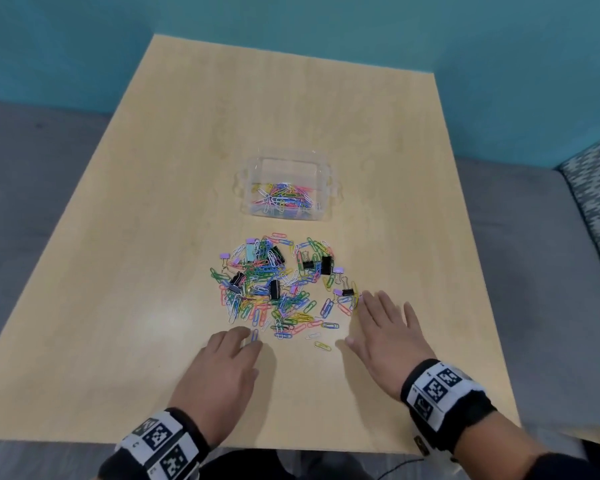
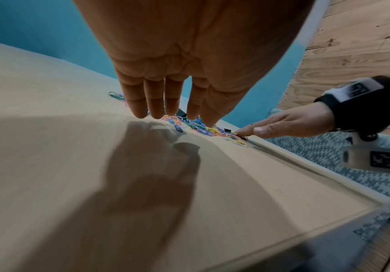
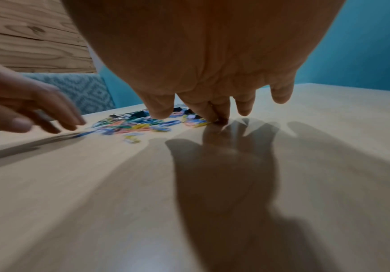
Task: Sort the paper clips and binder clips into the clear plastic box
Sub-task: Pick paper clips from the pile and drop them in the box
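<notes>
A heap of coloured paper clips (image 1: 274, 292) mixed with black and pastel binder clips (image 1: 326, 265) lies on the wooden table (image 1: 136, 271). Behind it stands the clear plastic box (image 1: 321, 188), with several paper clips inside. My left hand (image 1: 222, 368) hovers flat at the heap's near left edge, fingers straight (image 2: 156, 103), holding nothing. My right hand (image 1: 385, 327) is spread palm down at the heap's right side, its fingertips (image 3: 219, 114) touching the table beside the clips (image 3: 142, 125).
A few stray paper clips (image 1: 323, 346) lie between my hands. The table's near edge (image 1: 291, 448) runs just below my wrists. A patterned seat (image 1: 596, 202) stands at the right, a teal wall behind.
</notes>
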### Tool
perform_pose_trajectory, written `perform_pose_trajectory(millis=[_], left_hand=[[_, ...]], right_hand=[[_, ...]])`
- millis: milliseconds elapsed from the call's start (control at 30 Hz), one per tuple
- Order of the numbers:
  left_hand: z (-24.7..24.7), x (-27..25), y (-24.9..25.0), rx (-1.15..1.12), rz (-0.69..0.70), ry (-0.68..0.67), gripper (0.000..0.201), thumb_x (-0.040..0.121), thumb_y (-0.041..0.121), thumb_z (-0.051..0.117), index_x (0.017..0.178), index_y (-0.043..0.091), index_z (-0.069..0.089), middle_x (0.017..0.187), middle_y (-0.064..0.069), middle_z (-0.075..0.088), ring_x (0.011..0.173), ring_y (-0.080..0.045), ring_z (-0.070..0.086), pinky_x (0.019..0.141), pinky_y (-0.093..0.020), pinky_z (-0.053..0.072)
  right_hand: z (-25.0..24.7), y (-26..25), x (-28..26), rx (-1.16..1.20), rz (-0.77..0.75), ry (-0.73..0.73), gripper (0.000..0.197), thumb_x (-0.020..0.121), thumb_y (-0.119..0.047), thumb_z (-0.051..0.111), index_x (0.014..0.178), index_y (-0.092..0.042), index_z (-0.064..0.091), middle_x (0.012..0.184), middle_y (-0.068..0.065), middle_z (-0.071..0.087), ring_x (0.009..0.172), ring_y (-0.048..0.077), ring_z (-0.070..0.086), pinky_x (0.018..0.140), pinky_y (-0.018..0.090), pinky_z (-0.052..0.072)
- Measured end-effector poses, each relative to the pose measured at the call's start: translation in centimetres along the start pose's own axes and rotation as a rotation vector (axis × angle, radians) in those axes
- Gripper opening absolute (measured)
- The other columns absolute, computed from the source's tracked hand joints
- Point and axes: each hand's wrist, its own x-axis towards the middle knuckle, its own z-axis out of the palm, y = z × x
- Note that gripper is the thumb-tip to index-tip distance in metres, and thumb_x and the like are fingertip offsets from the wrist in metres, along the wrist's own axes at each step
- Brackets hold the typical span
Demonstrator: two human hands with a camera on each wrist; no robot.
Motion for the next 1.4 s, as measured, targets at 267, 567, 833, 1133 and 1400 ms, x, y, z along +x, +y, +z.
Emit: perform_pose_trajectory(millis=[267,567,833,1133,1400], left_hand=[[0.5,0.2,0.7,0.050,0.034,0.001,0.037,0.072,0.025,0.060,0.108,0.015,0.061,0.116,-0.009,0.059,0.096,-0.030,0.059,0.076,-0.036,0.055],[1.5,1.3,1.1,0.084,0.054,-0.071,0.054,0.071,0.026,0.067,0.121,0.013,0.053,0.129,-0.013,0.053,0.108,-0.032,0.055,0.082,-0.042,0.054],[1.8,3.0,1.6,0.138,0.066,-0.032,0.059,0.073,0.031,0.067,0.125,0.005,0.057,0.134,-0.016,0.053,0.121,-0.031,0.053,0.089,-0.040,0.053],[1.6,3.0,0.9,0.155,0.059,-0.010,0.056,0.084,0.030,0.035,0.128,0.001,0.053,0.138,-0.019,0.047,0.129,-0.034,0.043,0.099,-0.045,0.045],[1.8,3.8,-0.3,0.172,0.126,-0.063,0.051,0.085,0.030,0.049,0.126,0.001,0.054,0.135,-0.018,0.050,0.128,-0.034,0.044,0.097,-0.044,0.046]], right_hand=[[1.6,-3.3,-1.1,0.188,-0.170,0.135,0.085,0.090,-0.065,0.000,0.150,-0.008,0.017,0.159,0.009,0.013,0.147,0.024,0.009,0.118,0.042,0.015],[1.4,-5.8,-0.4,0.081,-0.137,0.173,0.068,0.084,-0.051,0.033,0.132,-0.006,0.051,0.138,0.012,0.052,0.129,0.029,0.048,0.100,0.046,0.044],[0.5,-6.7,1.7,0.013,-0.286,0.197,0.070,0.094,-0.044,0.032,0.147,0.001,0.023,0.155,0.019,0.022,0.144,0.033,0.018,0.116,0.043,0.018],[0.7,-6.4,2.2,0.041,-0.349,0.200,0.069,0.090,-0.042,0.022,0.145,0.000,0.029,0.153,0.020,0.028,0.142,0.033,0.024,0.112,0.046,0.030],[0.9,-5.9,2.2,-0.006,-0.364,0.168,0.063,0.089,-0.035,0.031,0.139,0.000,0.042,0.149,0.019,0.037,0.136,0.035,0.037,0.105,0.047,0.040]])
